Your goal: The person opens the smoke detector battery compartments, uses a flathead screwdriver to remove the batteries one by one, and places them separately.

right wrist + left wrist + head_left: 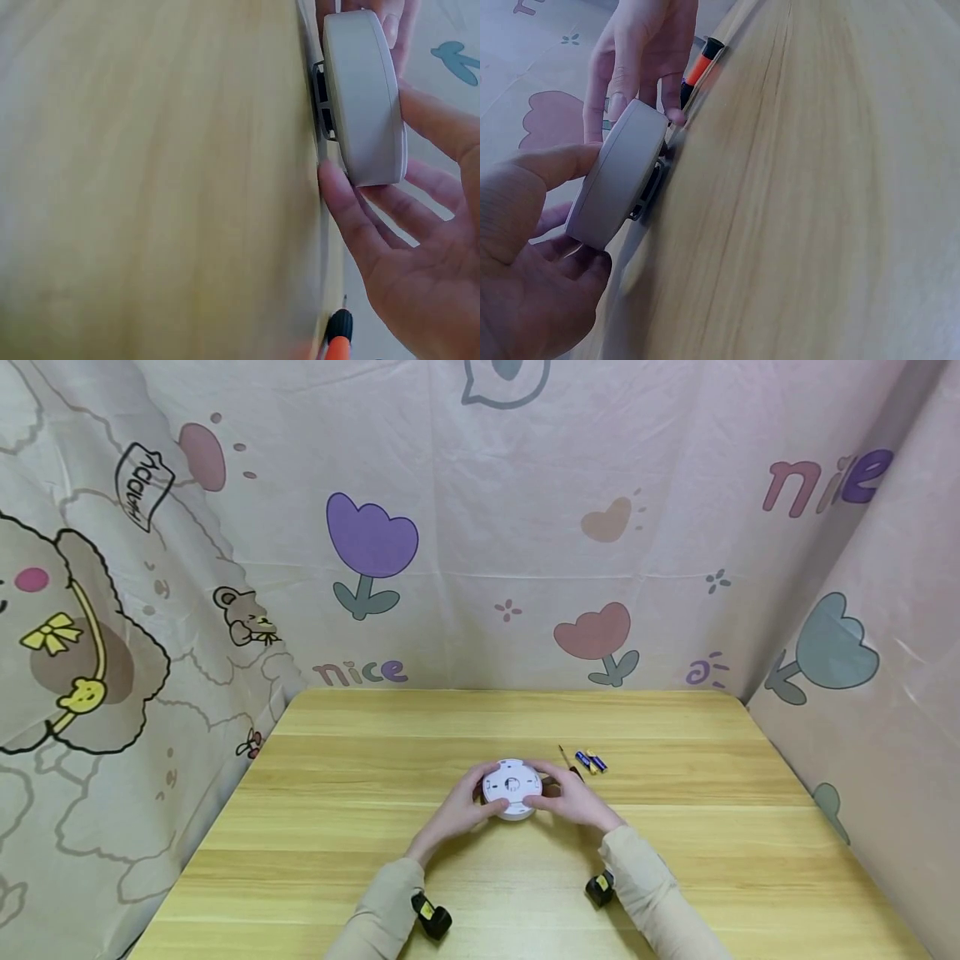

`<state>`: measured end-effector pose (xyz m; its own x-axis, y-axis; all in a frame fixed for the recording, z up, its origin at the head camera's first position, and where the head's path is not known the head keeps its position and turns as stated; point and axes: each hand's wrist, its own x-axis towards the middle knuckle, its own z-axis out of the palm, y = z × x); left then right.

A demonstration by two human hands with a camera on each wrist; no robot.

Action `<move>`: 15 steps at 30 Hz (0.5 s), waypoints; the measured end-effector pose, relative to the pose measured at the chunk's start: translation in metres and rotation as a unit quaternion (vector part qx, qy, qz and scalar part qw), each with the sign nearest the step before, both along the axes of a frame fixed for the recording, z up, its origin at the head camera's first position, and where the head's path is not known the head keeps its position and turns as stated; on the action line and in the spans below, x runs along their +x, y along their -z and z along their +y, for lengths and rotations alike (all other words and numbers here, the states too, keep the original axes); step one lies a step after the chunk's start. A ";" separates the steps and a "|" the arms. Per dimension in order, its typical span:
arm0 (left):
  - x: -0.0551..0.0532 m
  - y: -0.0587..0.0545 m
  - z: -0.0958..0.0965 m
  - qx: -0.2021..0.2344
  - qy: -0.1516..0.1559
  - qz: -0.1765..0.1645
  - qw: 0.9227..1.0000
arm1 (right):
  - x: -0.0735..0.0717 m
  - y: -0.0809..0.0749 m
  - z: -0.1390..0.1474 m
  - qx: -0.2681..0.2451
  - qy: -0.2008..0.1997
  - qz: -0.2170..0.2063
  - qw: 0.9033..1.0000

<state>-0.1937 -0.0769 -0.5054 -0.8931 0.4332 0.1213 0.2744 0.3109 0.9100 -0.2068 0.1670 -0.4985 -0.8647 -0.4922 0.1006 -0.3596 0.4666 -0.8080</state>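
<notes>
A round white smoke detector (512,783) is held between both hands, its slotted, flat face turned up. My left hand (467,799) grips its left side, with the thumb (566,161) on the upper face edge and the fingers curled under the rim. From the opposite side my right hand (572,795) grips it, thumb (431,116) on the face and fingertips at the lower rim. A dark cage-like part (324,101) sticks out from the underside, close over the table. Shadow lies beneath it in the left wrist view.
Right of the hands lies a screwdriver (701,66) with an orange and black handle. Several small blue and yellow batteries (592,762) lie beyond it on the wooden table (337,827). A patterned cloth (465,510) hangs behind the table's far edge.
</notes>
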 end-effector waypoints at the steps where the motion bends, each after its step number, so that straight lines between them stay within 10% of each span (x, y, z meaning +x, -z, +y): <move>1: 0.000 0.000 0.000 0.004 -0.002 -0.006 1.000 | 0.000 0.000 0.000 -0.018 -0.007 -0.015 1.000; 7: -0.001 0.001 0.000 0.019 -0.022 -0.028 0.999 | -0.003 0.002 0.002 -0.128 -0.038 -0.110 0.985; 15: -0.004 0.001 0.000 0.029 -0.036 -0.034 0.998 | -0.003 0.005 0.002 -0.149 -0.023 -0.146 0.978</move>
